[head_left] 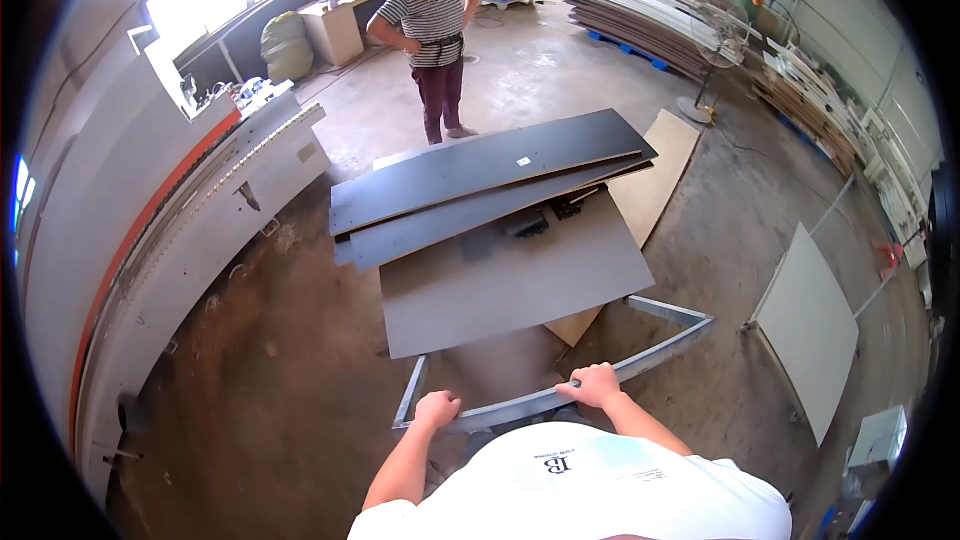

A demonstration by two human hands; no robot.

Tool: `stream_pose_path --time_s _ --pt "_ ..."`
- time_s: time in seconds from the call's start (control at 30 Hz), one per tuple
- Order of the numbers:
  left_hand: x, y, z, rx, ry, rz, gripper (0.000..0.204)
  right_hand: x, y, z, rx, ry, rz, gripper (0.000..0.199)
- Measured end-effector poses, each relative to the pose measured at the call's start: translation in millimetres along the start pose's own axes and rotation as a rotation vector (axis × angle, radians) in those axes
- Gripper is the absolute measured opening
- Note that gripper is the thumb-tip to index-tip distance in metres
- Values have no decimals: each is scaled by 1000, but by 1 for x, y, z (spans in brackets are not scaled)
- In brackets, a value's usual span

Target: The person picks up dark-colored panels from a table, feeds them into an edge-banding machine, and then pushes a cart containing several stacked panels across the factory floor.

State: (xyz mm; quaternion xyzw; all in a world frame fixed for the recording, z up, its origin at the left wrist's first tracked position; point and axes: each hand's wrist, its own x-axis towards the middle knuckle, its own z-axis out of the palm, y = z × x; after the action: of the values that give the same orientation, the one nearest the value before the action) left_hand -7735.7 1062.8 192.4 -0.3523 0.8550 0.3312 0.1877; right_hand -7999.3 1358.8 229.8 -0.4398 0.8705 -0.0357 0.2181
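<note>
A grey metal frame [520, 403] runs across in front of me, its near bar curved by the lens. My left hand [438, 409] is closed on the bar toward its left end. Farther right, my right hand [592, 386] grips the same bar, thumb along the top. Beyond the bar lies a grey panel [510, 285]. Dark boards [480, 175] are stacked unevenly on its far part, the top one bearing a small white label [523, 161]. Two small black items [528, 223] lie on the grey panel beside the stack's near edge. A light-brown board [665, 165] sticks out underneath, at the right.
A person [430, 30] in a striped shirt stands beyond the boards, hands on hips. A long machine [230, 190] with an orange stripe lines the left. At the right a pale panel [808, 325] leans. A standing fan [712, 70] and board stacks [650, 25] are farther back.
</note>
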Motion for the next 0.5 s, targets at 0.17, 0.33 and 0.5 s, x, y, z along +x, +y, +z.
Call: stream_pose_path --time_s 0.17,0.33,0.5 --pt "-7 -23 -10 165 -238 19 48 -6 -41 18 -18 9 187 67" --pt "-19 -48 -34 38 -178 76 45 -1 -68 42 -27 -76 257 72" --pt "-43 -54 -117 -483 266 217 42 -29 -126 38 107 -56 230 71"
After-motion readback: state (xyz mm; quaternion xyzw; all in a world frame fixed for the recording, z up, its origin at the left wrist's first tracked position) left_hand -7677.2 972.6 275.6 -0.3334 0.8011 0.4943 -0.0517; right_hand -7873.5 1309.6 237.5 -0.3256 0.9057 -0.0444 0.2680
